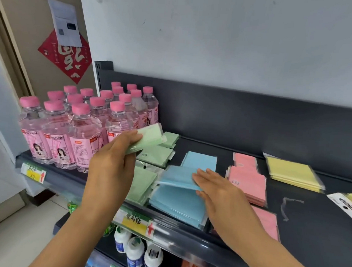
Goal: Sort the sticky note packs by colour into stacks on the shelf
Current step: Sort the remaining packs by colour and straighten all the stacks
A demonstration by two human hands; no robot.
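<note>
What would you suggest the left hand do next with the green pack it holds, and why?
Probably lower the green pack onto the green stack just beneath it. The left hand holds it in the air above other green packs, while the right hand rests on the blue stack.

One wide-angle camera, worn on the person's head, is looking forward and down onto a dark shelf [309,234] from close in front. It is facing the pale wall [217,43] behind, and the frame is leaning, so the shelf's front edge is sloping down to the right. The left hand [111,162] and right hand [219,191] are reaching in from the bottom edge, near the lens.
</note>
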